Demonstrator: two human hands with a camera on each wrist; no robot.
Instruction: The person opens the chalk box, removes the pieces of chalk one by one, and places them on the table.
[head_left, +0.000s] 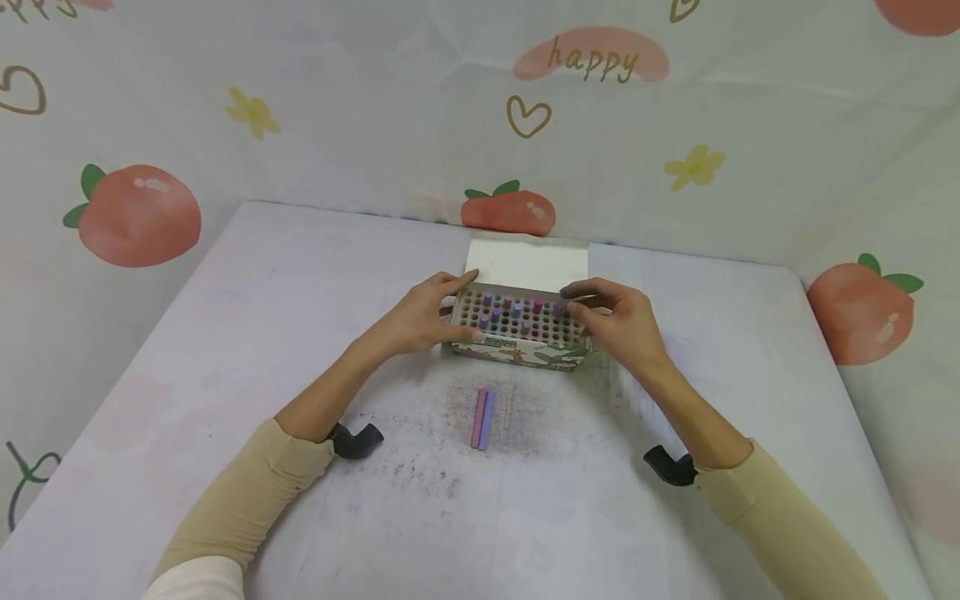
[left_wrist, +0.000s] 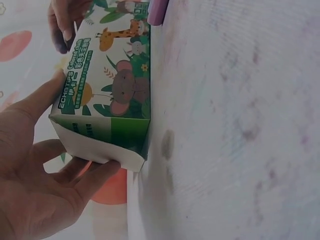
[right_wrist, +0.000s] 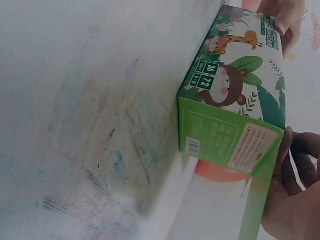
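A cardboard chalk box printed with cartoon animals stands on the table with its lid raised at the back. Inside is a holder full of round holes, with several purple, pink and brownish chalk sticks poking up. My left hand grips the box's left end, thumb on the front top edge, fingers round the side and back. At the right end, my right hand pinches a purple chalk stick between thumb and forefinger, low over the holes. Both wrist views show the box's outside; the held stick is hidden there.
A pink chalk stick and a lilac chalk stick lie side by side in front of the box. The white table cover bears chalk smudges. Behind it hangs a fruit-patterned backdrop. A black wrist mount sits by each sleeve.
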